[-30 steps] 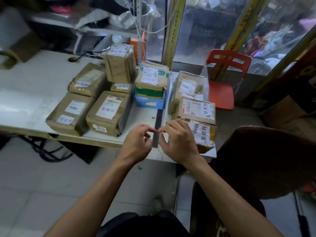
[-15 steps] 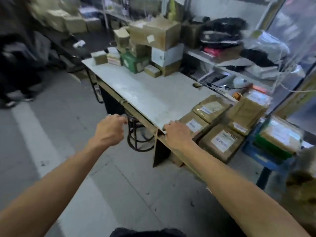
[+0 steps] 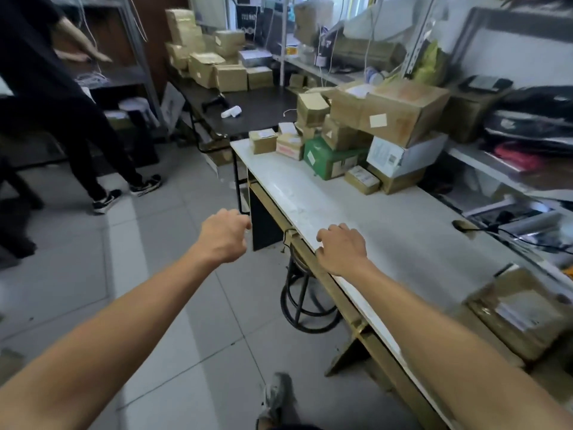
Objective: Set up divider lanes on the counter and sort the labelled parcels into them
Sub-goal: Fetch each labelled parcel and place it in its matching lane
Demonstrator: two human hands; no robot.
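The right hand (image 3: 341,251) is laid palm-down on the front edge of the long white-topped counter (image 3: 387,231), fingers spread and holding nothing, probably for support while the bench is passed. The left hand (image 3: 224,235) is carried over the tiled floor, loosely curled, with nothing seen in it. No divider is seen on the bare middle stretch, so lanes are judged not yet laid here. A brown taped parcel with a white label (image 3: 516,311) lies blurred at the near right end. At the far end a stack of cardboard boxes (image 3: 387,113) is piled on a green carton (image 3: 333,159), well apart from both hands.
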